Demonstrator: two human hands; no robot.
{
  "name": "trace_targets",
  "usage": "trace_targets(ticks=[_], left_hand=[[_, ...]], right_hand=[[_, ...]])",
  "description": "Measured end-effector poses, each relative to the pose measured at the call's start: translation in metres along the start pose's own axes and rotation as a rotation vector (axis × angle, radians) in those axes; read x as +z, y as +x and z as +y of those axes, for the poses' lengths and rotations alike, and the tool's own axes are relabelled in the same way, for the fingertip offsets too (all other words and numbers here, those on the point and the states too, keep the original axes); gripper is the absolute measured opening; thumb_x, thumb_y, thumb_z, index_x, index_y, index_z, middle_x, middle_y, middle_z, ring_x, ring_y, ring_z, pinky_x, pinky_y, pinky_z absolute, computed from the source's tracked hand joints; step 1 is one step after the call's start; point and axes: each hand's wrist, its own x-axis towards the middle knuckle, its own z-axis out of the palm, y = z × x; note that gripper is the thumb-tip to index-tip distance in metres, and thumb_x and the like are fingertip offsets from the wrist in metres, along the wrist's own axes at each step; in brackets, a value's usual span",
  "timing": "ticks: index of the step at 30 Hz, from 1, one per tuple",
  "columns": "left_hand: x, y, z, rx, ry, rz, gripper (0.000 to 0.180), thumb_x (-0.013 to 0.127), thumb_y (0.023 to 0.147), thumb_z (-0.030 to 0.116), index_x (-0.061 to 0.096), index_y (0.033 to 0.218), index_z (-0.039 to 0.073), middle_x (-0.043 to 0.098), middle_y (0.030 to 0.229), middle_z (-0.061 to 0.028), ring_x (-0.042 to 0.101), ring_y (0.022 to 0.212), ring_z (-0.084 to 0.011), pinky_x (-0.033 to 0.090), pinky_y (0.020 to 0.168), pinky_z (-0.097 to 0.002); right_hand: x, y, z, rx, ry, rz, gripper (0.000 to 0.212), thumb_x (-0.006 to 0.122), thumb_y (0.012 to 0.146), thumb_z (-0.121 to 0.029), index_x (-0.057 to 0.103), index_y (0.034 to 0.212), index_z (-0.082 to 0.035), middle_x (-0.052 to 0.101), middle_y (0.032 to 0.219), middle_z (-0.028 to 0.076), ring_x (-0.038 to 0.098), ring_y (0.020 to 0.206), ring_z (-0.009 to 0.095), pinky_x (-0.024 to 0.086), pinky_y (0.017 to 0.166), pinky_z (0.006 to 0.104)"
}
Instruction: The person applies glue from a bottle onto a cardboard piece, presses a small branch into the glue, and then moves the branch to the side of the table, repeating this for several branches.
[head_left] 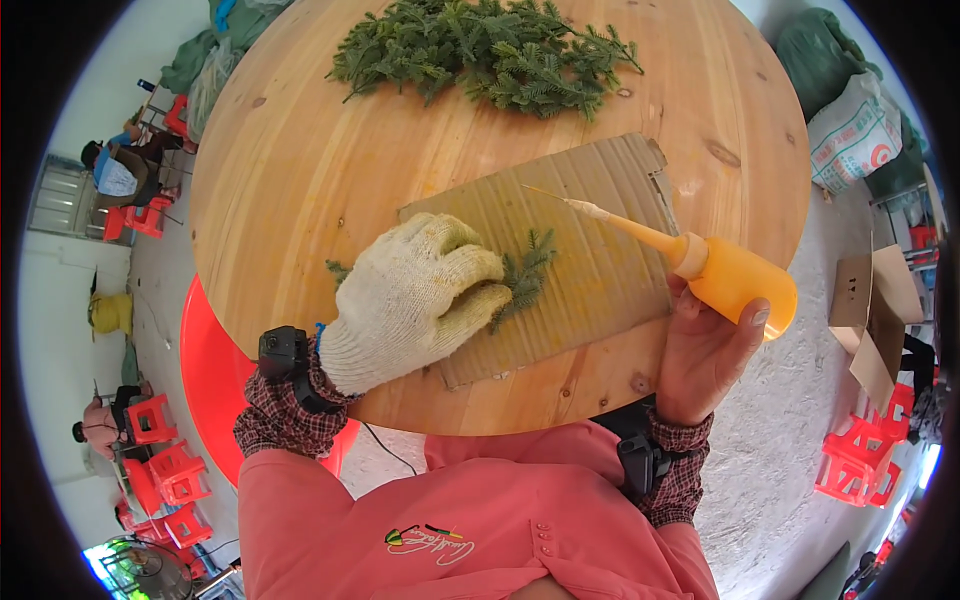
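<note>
My left hand [415,295], in a cream knitted glove, is closed on a small green fir sprig [527,268] over a piece of corrugated cardboard [600,300]. The sprig's needled tip pokes out past the fingertips; a bit more green shows at the glove's left side. Bare and wrapped from below, my right hand [705,350] holds an orange squeeze bottle [742,285]. The bottle lies tilted, its long thin nozzle [590,208] aimed left above the cardboard, apart from the sprig. Yellowish stains mark the cardboard.
A heap of fir sprigs [485,60] covers the far part of the round wooden table [270,190]. A red stool [215,370] stands at its left edge. Open cardboard box [865,315], red stools [860,455] and stuffed sacks [855,135] are on the right; people sit farther left.
</note>
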Motion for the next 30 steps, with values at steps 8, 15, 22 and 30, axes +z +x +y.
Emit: trace_targets(ticks=[8, 15, 22, 30], left_hand=[[0.01, 0.005, 0.004, 0.051, 0.051, 0.234, 0.029, 0.075, 0.076, 0.018, 0.071, 0.105, 0.017, 0.06, 0.12, -0.0102, 0.058, 0.115, -0.0332, 0.05, 0.093, -0.0432], [0.012, 0.006, 0.001, 0.221, 0.239, 0.141, 0.038, 0.075, 0.076, 0.013, 0.068, 0.113, 0.023, 0.058, 0.125, -0.0099, 0.054, 0.123, -0.0352, 0.046, 0.101, -0.046], [0.004, 0.004, -0.003, 0.083, 0.125, 0.052, 0.026, 0.074, 0.077, 0.015, 0.069, 0.103, 0.019, 0.061, 0.113, -0.0074, 0.058, 0.113, -0.0328, 0.047, 0.095, -0.0459], [0.0, 0.007, -0.004, 0.09, 0.024, 0.035, 0.024, 0.074, 0.078, 0.022, 0.067, 0.098, 0.013, 0.063, 0.093, -0.0084, 0.061, 0.096, -0.0308, 0.048, 0.086, -0.0434]], right_hand=[[0.001, -0.001, -0.001, -0.009, -0.046, -0.03, 0.046, 0.056, 0.101, -0.04, 0.051, 0.134, -0.009, 0.061, 0.129, 0.012, 0.065, 0.101, 0.022, 0.051, 0.099, 0.0455], [0.005, -0.002, -0.001, -0.019, -0.031, 0.013, 0.046, 0.056, 0.101, -0.04, 0.051, 0.134, -0.008, 0.061, 0.129, 0.012, 0.065, 0.095, 0.02, 0.05, 0.101, 0.0465], [0.005, -0.002, -0.001, -0.003, -0.031, 0.028, 0.047, 0.057, 0.1, -0.041, 0.051, 0.134, -0.008, 0.061, 0.129, 0.013, 0.065, 0.092, 0.019, 0.05, 0.1, 0.0458], [0.002, -0.003, 0.0, -0.005, -0.016, 0.007, 0.049, 0.056, 0.1, -0.042, 0.049, 0.136, -0.009, 0.06, 0.13, 0.013, 0.065, 0.099, 0.021, 0.05, 0.099, 0.0446]])
